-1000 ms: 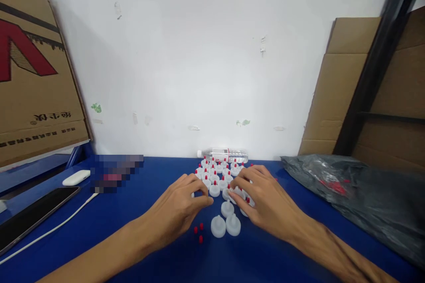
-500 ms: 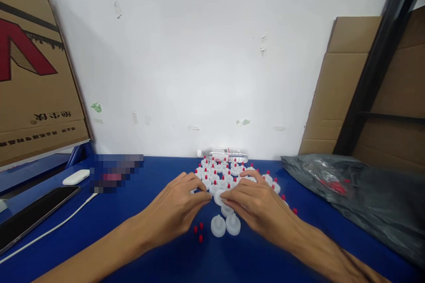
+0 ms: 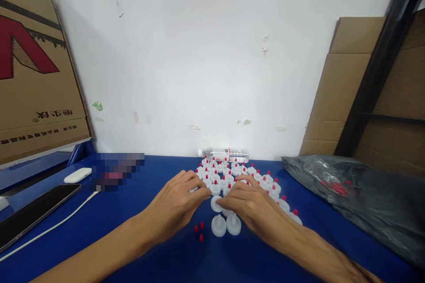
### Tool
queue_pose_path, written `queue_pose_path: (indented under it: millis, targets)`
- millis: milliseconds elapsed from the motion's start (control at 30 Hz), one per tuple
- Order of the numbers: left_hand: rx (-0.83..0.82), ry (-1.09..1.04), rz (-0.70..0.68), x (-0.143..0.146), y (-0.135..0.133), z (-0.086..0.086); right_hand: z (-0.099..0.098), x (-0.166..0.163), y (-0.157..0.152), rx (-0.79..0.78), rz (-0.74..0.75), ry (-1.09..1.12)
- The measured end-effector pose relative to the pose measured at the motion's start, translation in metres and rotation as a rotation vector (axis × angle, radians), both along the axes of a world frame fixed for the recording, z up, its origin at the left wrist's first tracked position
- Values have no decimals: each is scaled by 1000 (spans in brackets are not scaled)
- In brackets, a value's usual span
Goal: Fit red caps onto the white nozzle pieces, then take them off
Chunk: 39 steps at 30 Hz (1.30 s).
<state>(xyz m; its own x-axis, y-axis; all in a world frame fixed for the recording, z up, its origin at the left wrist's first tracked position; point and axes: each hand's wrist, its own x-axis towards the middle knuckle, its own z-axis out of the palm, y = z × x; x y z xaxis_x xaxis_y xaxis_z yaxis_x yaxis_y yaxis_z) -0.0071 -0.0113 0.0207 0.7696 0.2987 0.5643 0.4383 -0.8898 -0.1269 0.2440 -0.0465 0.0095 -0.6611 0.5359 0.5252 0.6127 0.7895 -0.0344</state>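
My left hand (image 3: 186, 194) is closed in a pinch, thumb and forefinger together; whether anything is between them is hidden. My right hand (image 3: 247, 199) has its fingertips on the edge of a white plastic nozzle cap (image 3: 215, 204) whose nozzle shows no red tip. Just in front of it two more bare white nozzle caps (image 3: 218, 226) stand on the blue table. Three small red tip caps (image 3: 201, 238) lie loose near my left wrist. Beyond and around my hands stand several white nozzle caps with red tips (image 3: 228, 177), some partly hidden by my right hand.
A clear plastic bottle (image 3: 221, 154) lies along the wall behind the caps. To the right, a dark grey plastic bag (image 3: 372, 199) spreads over the table. A phone (image 3: 36, 214), a white case (image 3: 77, 175) and a white cable (image 3: 63, 222) are at the left, below a cardboard box (image 3: 36, 75).
The nozzle cap at my right fingertips has moved slightly towards me and left, away from the left fingertips. My right hand came slightly nearer; the left hand has barely moved.
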Motion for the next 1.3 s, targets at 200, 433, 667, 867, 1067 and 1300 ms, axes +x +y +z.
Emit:
queue_pose_path:
  millis: [200, 433, 667, 867, 1067, 1300]
  targets:
    - [61, 73, -106, -2, -2, 2, -5, 0, 2, 26, -2, -11]
    - [-8, 160, -137, 0, -10, 10, 0, -1, -1, 40, -58, 4]
    - [-144, 252, -122, 4, -18, 13, 6, -3, -6, 10, -80, 47]
    - [-235, 244, -143, 4, -18, 13, 5, -3, -7, 21, -75, 54]
    - [-281, 268, -136, 5, -21, 15, 6, -2, -7, 49, -71, 69]
    - [-270, 284, -138, 5, -20, 16, 7, -2, -6, 47, -76, 85]
